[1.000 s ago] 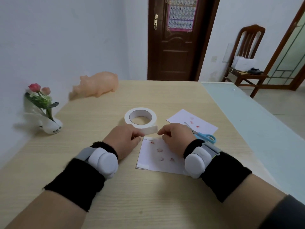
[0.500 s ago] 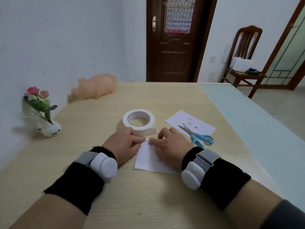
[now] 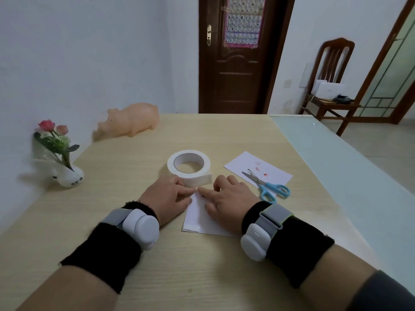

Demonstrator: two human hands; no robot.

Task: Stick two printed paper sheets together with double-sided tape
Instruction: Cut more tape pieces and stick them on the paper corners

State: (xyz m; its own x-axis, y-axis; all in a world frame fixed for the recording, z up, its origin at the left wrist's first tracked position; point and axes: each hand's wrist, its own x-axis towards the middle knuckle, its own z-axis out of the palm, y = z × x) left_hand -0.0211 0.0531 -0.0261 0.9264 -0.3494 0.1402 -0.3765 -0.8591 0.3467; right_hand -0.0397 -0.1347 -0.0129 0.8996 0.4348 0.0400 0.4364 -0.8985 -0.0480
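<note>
A white paper sheet [image 3: 197, 221] lies on the table in front of me, with a short strip of tape [image 3: 190, 227] on its near left corner. My right hand [image 3: 229, 199] lies flat on this sheet, index finger pointing left along its far edge. My left hand [image 3: 167, 198] rests at the sheet's far left corner with fingers curled; its fingertips meet the right index finger. Whether anything is pinched there is hidden. The tape roll [image 3: 188, 166] stands just beyond my hands, its loose end sticking out to the right. A second printed sheet [image 3: 258, 168] lies to the right.
Blue-handled scissors [image 3: 267, 187] lie on the second sheet's near corner. A small vase of flowers [image 3: 67, 173] and an orange toy pig [image 3: 132, 121] stand along the wall at left. The table's right edge [image 3: 298, 153] borders a pale green surface.
My right hand has flattened onto the near sheet and covers its printed marks. Both hands have closed in until their fingertips meet at the sheet's far edge.
</note>
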